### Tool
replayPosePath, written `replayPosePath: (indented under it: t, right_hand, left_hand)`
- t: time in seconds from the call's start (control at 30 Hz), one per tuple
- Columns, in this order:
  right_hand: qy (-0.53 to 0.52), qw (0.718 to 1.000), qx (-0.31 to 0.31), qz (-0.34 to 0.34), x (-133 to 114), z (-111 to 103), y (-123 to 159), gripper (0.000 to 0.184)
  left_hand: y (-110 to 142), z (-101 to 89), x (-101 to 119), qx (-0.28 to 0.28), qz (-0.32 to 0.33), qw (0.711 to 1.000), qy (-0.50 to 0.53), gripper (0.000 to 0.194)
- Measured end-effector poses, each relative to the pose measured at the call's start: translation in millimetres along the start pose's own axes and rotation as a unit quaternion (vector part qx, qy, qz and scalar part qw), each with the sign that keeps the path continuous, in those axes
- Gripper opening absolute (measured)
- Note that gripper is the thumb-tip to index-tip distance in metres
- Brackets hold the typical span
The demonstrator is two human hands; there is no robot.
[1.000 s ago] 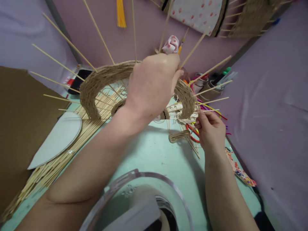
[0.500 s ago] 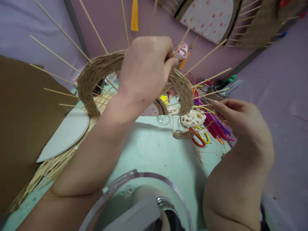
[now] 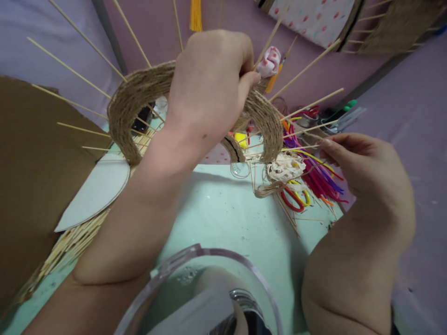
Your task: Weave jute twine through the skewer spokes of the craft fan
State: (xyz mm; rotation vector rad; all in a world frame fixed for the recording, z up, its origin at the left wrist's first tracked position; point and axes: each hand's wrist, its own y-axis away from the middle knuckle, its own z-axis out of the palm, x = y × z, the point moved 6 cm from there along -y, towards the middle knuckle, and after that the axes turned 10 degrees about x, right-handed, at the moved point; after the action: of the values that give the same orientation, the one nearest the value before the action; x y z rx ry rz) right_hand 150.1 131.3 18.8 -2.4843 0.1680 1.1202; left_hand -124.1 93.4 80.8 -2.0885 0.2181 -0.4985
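My left hand [image 3: 209, 88] is closed over the top of a half-round woven jute arch [image 3: 136, 100] with thin wooden sticks [image 3: 75, 74] fanning out of it, and holds it upright above the mint-green table [image 3: 226, 218]. My right hand [image 3: 363, 167] is at the arch's right end, its fingers pinched on a thin strand of jute twine [image 3: 307, 146] that runs toward the weave. A small coil of twine [image 3: 267, 190] lies on the table below the arch.
A bundle of loose sticks [image 3: 70, 242] and a white half-disc [image 3: 96, 190] lie at the left on brown card [image 3: 31, 177]. Red-handled scissors [image 3: 293, 200], coloured pipe cleaners [image 3: 317, 179] and pens sit at the right. A clear round container rim [image 3: 195, 260] is near me.
My left hand has lifted the arch up and a little left. My right hand has left the arch's lower right end and drawn out to the right, pulling the twine.
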Motion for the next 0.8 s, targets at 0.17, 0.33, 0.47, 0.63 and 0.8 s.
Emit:
replayPosePath:
  t: [0.17,0.33,0.47,0.63,0.8]
  right_hand:
    - [-0.063,0.996,-0.052,0.039,17.5,10.1,-7.6,0.019]
    - [-0.138,0.985,-0.082,0.067,27.2,17.1,-11.3,0.011]
    - [-0.103,0.991,-0.059,0.066,22.8,15.1,-8.3,0.012]
    - [0.044,0.994,-0.084,0.055,17.4,13.4,-1.3,0.026]
    - [0.093,0.976,-0.187,0.068,33.3,29.4,5.3,0.042]
  left_hand:
    - [-0.4,2.6,1.3,-0.022,-0.009,1.0,-0.012,0.02]
    - [0.7,3.5,1.2,-0.025,-0.007,1.0,-0.013,0.02]
    - [1.7,3.5,1.8,-0.02,-0.002,1.0,-0.006,0.02]
    - [0.4,0.6,-0.2,-0.006,-0.006,1.0,-0.007,0.021]
    - [0.0,0.8,-1.3,-0.003,-0.013,1.0,-0.023,0.023]
